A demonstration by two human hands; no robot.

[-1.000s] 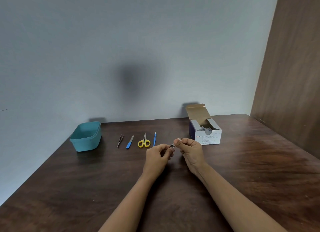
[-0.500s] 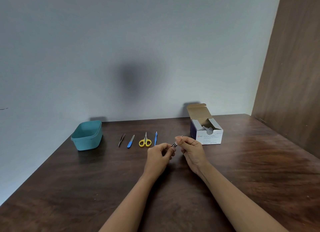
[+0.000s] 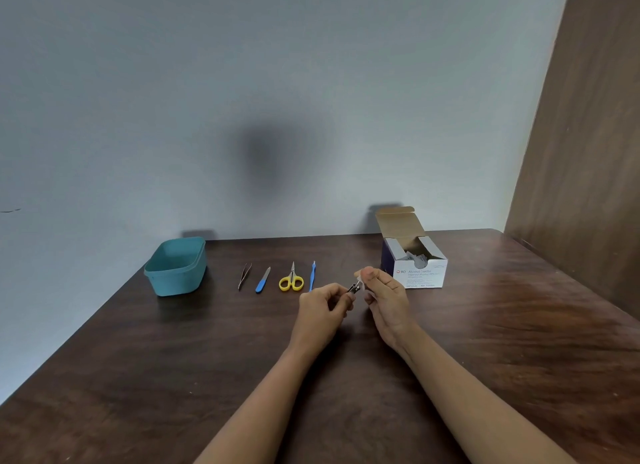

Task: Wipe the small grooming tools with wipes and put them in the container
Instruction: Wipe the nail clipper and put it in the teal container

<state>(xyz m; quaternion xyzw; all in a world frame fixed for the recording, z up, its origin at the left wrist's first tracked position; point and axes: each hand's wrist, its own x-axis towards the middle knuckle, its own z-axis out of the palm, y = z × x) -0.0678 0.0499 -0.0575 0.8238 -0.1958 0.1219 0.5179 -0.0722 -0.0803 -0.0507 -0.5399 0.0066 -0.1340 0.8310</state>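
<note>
My left hand [image 3: 327, 302] pinches a small metal nail clipper [image 3: 354, 286] above the table. My right hand [image 3: 382, 293] holds a white wipe [image 3: 360, 283] against the clipper's tip. On the table behind lie tweezers [image 3: 244, 275], a blue-handled nail file [image 3: 263, 280], yellow-handled scissors [image 3: 291, 279] and a thin blue tool [image 3: 312, 275], in a row. The teal container [image 3: 175, 267] stands open at the far left of the row.
An open box of alcohol swabs [image 3: 415, 264] stands at the back right, just behind my right hand. A brown wooden panel [image 3: 581, 151] rises along the table's right side. A pale wall runs behind the dark wooden table [image 3: 138, 377].
My right hand has shifted slightly along the clipper with the wipe. My left hand stays about where it was. The tools on the table have not moved.
</note>
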